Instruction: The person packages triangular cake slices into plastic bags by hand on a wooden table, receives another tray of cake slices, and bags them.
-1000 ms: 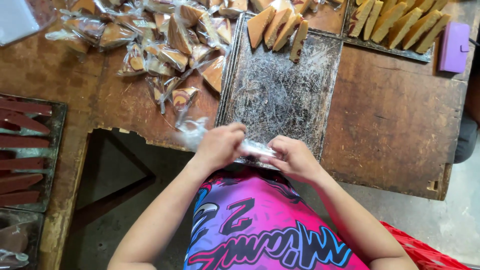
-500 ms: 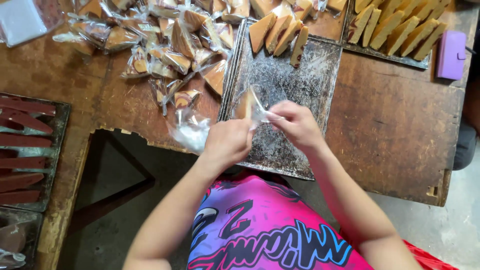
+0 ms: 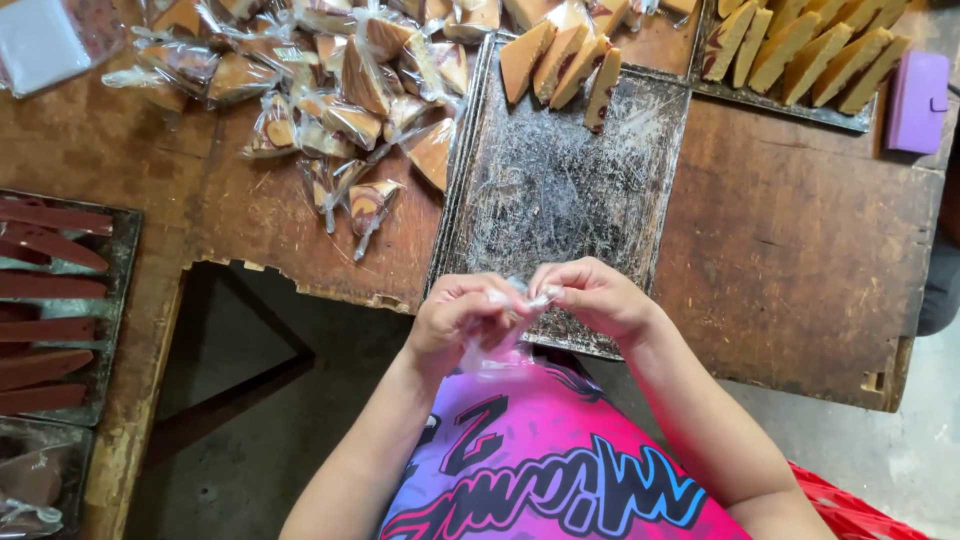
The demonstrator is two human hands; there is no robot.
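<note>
While both hands, left hand (image 3: 462, 318) and right hand (image 3: 592, 297), are pinching the clear wrapper (image 3: 505, 335) at the tabletop's near edge, a slipping grip risks tearing it.

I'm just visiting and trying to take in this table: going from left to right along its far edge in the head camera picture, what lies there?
Pile of clear-wrapped cake wedges → scratched dark metal tray with unwrapped brown slices → row of tan cake slices → small purple wallet.
</note>
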